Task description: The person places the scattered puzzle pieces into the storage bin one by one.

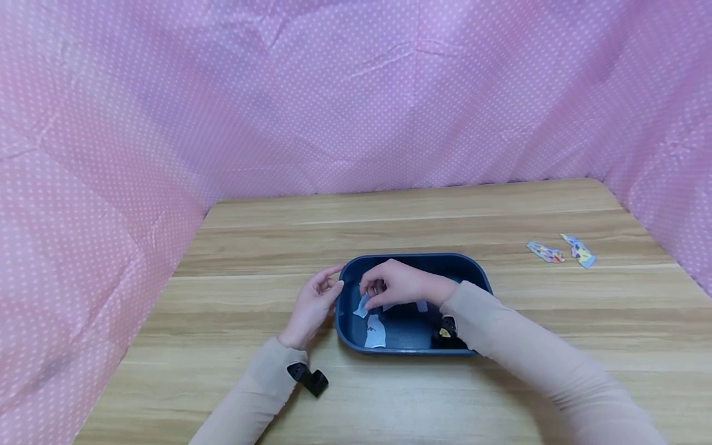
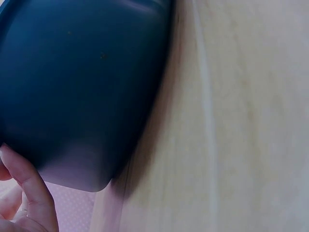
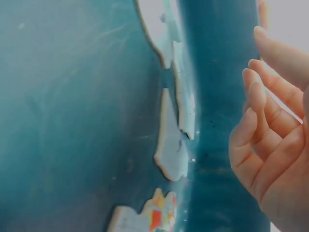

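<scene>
1. Left hand (image 1: 314, 303), loosely spread, touching the smooth, rounded blue tray (image 1: 400, 351).
2. Right hand (image 1: 403, 281) inside, fingers curled, pale puzzle piece (image 1: 361, 307) at its fingertips — pinched or not, I can't tell.
3. Beyond, polka-dot pink cloth (image 1: 356, 111).

Tray (image 1: 408, 334): dark blue, teal in the wrist views
Flat pieces inside (image 1: 375, 332): pale bluish white
Printed piece inside (image 3: 157, 219): white with red, orange, yellow
Loose pieces (image 1: 581, 252): pale blue with yellow, purple, red
Surface (image 1: 267, 247): tan wood grain, cream streaks
Cloth (image 1: 311, 93): pink to lilac, white dots
Sleeves (image 1: 545, 364): plain beige
</scene>
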Motion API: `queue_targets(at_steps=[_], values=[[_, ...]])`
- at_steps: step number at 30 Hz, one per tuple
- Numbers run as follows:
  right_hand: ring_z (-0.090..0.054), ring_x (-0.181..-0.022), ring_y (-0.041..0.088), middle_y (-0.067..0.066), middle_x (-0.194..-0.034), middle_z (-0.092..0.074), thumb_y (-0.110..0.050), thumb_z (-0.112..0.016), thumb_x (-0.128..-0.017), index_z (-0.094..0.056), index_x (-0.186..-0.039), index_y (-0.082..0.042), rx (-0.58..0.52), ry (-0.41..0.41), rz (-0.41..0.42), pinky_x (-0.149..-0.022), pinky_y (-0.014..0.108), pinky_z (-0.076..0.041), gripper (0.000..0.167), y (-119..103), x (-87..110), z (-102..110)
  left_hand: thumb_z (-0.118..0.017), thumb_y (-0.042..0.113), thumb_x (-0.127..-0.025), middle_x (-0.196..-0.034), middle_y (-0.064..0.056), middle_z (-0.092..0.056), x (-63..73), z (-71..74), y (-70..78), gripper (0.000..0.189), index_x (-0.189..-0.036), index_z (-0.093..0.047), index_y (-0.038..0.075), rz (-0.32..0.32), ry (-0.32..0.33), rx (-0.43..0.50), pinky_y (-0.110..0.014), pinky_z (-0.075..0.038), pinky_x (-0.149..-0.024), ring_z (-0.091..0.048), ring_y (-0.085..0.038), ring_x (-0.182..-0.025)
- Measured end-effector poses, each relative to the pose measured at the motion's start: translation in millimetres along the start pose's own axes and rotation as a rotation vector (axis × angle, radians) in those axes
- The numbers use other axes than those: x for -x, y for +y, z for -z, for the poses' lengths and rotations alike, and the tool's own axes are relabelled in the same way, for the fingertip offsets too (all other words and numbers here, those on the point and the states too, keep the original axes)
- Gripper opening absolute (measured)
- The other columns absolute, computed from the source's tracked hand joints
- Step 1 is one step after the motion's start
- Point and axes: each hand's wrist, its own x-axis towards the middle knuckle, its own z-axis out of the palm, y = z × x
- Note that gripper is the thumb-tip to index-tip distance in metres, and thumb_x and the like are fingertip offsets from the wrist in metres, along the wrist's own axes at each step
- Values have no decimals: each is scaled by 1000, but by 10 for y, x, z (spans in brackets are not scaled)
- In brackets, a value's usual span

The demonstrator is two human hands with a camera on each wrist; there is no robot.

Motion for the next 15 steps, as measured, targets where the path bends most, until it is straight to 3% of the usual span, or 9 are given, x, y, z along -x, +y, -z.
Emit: queue_targets(at_steps=[8,15], values=[[-56,-73,13,-1,-82,-62,-19,-69,-87,-66,-104,-7,-103,94,-74,-65,25,-48,22,-20,19,111,-54,11,-96,-89,-11,-57,8,8,4,33,-128,-57,15,11,-1,-8,-25,-41,-58,-48,-18,-65],[-56,-75,14,1,-84,-62,-19,-66,-89,-65,-106,-5,-83,132,-82,-67,27,-48,22,-82,48,249,-55,11,-96,-85,-7,-54,9,10,12,33,-128,-57,15,20,4,-6,-24,-39,-56,-46,-17,-62]])
